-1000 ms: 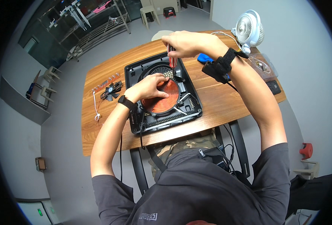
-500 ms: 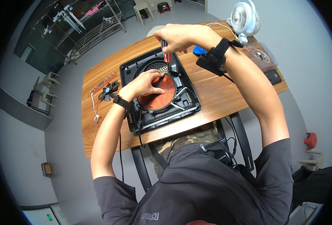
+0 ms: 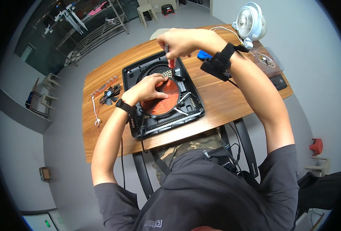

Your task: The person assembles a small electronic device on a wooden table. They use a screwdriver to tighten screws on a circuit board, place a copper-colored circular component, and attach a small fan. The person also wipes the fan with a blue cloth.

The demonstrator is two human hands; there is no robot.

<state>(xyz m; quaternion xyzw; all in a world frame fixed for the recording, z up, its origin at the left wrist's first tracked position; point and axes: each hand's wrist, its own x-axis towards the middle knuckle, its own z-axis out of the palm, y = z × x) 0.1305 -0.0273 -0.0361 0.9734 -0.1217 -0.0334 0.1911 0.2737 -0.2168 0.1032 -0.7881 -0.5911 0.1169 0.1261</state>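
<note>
A black induction cooker base (image 3: 129, 79) lies uncovered on the wooden table, its inner parts showing. Within it sits a round copper coil (image 3: 166, 102), partly covered by my left hand (image 3: 151, 87). That hand rests on the coil with its thumb apart and its fingers stretched toward the far rim. My right hand (image 3: 179, 43) is closed around a screwdriver (image 3: 171, 62) with a red and black handle. The screwdriver stands nearly upright, tip down by the coil's far edge, close to my left fingertips. What the tip touches is too small to make out.
Left of the base lie a small black fan (image 3: 110, 94) and a narrow strip board (image 3: 105, 86) with a white cable (image 3: 95, 111). A white desk fan (image 3: 248, 25) stands at the far right, with a clear plastic bag (image 3: 268, 59) and a dark flat device (image 3: 278, 81) nearer. A blue item (image 3: 204, 55) lies beyond my right wrist.
My right hand and the screwdriver are slightly lower in the picture, and the grip has turned a little. The left hand keeps its place on the coil. The whole view has shifted slightly.
</note>
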